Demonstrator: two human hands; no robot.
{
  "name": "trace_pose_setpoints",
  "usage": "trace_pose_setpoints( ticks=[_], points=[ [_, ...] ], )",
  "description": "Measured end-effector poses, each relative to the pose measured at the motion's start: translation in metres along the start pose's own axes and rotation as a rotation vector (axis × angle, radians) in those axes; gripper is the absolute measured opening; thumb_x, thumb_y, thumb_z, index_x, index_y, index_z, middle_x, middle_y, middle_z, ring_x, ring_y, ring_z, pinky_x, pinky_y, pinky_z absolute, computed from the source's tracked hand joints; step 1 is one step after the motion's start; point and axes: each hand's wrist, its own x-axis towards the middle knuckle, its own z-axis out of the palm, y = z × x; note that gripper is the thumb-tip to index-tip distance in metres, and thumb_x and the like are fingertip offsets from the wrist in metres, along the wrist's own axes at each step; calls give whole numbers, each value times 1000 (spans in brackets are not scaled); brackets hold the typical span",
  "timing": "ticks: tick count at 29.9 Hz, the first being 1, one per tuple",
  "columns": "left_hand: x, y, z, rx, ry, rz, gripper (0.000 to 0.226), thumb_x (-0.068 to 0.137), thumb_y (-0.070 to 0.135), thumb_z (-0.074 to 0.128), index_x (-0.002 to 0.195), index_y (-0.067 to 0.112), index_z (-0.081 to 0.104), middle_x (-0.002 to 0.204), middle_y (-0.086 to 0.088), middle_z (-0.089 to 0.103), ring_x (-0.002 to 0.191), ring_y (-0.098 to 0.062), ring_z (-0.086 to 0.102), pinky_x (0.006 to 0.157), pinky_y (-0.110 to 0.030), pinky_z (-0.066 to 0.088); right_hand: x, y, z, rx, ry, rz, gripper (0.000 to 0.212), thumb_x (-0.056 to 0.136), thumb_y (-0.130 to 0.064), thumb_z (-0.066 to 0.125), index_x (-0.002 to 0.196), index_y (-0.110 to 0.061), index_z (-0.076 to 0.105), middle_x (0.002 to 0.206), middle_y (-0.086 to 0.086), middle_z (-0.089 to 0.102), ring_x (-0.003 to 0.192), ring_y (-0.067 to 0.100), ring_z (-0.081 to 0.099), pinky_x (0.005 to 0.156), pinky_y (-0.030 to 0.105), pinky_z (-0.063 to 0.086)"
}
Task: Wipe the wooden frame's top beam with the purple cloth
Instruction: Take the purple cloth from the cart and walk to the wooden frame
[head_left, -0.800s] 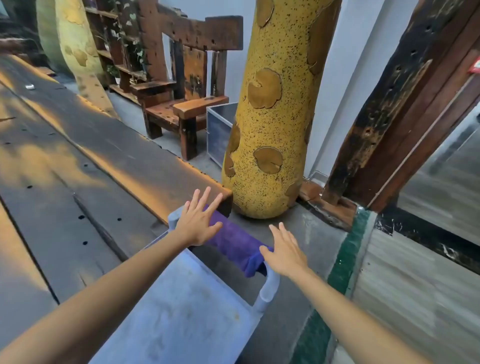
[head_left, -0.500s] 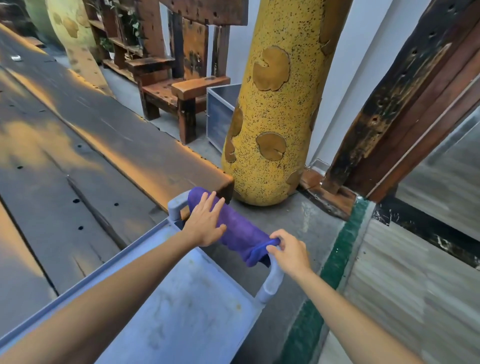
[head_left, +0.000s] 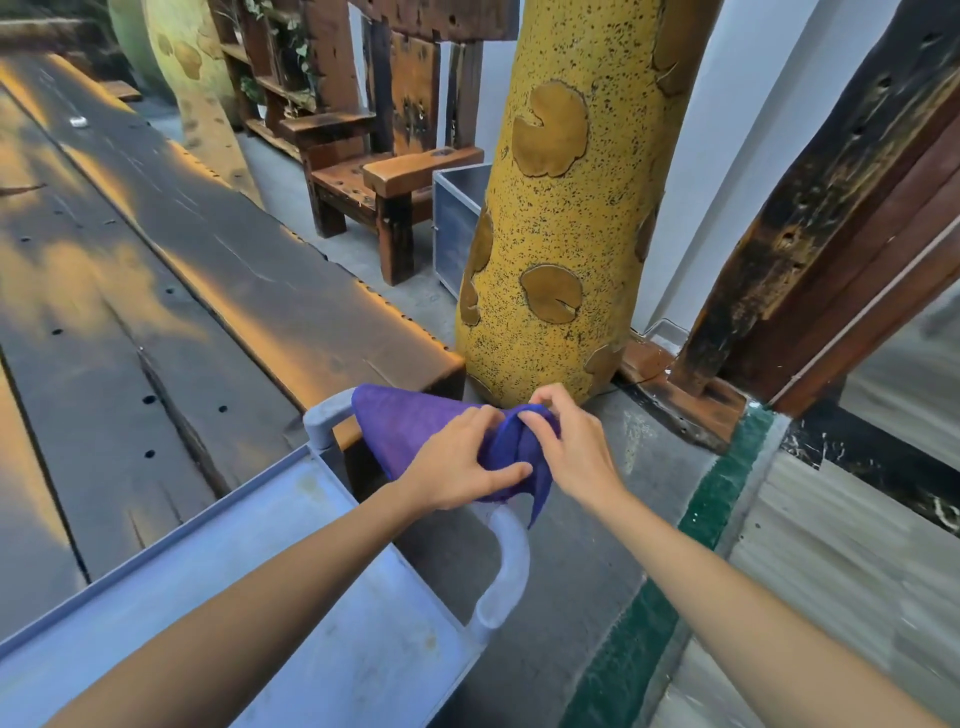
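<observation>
A purple cloth (head_left: 410, 421) hangs over the handle bar of a grey cart (head_left: 506, 566) at lower centre. My left hand (head_left: 457, 462) presses on the cloth's middle with its fingers closed around a fold. My right hand (head_left: 566, 441) pinches the bunched right end of the cloth and lifts it off the bar. A dark wooden frame (head_left: 831, 208) leans up along the right side; its top beam is out of view.
A long dark wooden table (head_left: 182, 260) fills the left. A yellow speckled pillar (head_left: 561, 234) stands just behind the cart handle. A wooden chair (head_left: 384, 171) and a grey box (head_left: 457, 228) sit behind it. A green strip (head_left: 717, 493) crosses the floor at right.
Both hands went from hovering open above the cloth to closing on it. The cloth is now bunched toward its right end and partly pulled up from the cart handle.
</observation>
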Motion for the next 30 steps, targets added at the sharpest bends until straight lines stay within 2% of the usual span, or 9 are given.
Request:
trace_pose_setpoints(
  ticks=[5,9,11,14,17,20,23,26,30],
  points=[
    [41,31,4,-28,234,-36,20,77,29,60,78,18,42,66,10,46,62,-16,43,60,-37,38,33,9,-37,28,72,-197,5,97,-21,65,102,-21,64,97,-8,69,87,12,62,83,24,47],
    [74,53,4,9,319,-100,8,73,30,57,73,26,50,58,9,55,60,-20,53,62,-35,48,52,36,-81,-4,118,-264,10,93,-27,72,99,-20,71,95,-7,72,88,12,65,84,26,49],
    [92,63,4,8,339,-107,8,73,31,57,71,23,58,60,7,60,61,-18,56,66,-35,52,57,50,-104,-14,146,-266,11,90,-29,76,96,-20,73,91,-14,72,84,0,63,83,20,48],
    [118,76,12,42,312,-18,19,77,28,55,81,19,72,72,6,66,68,-19,59,70,-38,53,60,73,-133,-26,156,-209,17,83,-34,83,89,-20,75,72,-26,63,71,-12,56,71,4,39],
    [146,85,25,-6,237,34,25,83,19,56,97,22,77,86,9,74,78,-18,66,77,-33,52,69,99,-160,-42,90,-139,27,71,-39,91,84,-21,75,63,-16,61,62,2,52,63,8,38],
    [178,85,38,-117,171,-27,27,86,12,56,98,24,77,91,9,77,85,-15,69,82,-30,52,86,133,-179,-67,15,-114,18,73,-24,91,84,-21,76,70,-3,65,65,10,53,61,14,36],
    [219,78,51,-243,134,-122,25,90,8,54,92,22,75,85,5,75,78,-13,68,74,-32,54,110,170,-187,-53,31,-48,14,81,-10,82,89,-20,79,73,-3,59,62,8,51,61,11,38],
    [269,65,69,-380,98,-179,25,90,12,50,76,22,67,64,7,65,57,-16,57,57,-40,50,154,206,-186,-32,73,12,14,90,-10,71,96,-21,76,86,-2,69,76,7,60,70,8,42],
    [318,53,78,-426,126,-184,21,81,20,40,60,21,42,54,13,45,56,-11,39,59,-37,32,206,231,-178,37,70,135,15,98,-24,63,90,-14,72,82,5,70,73,11,57,70,25,45]
  ],
)
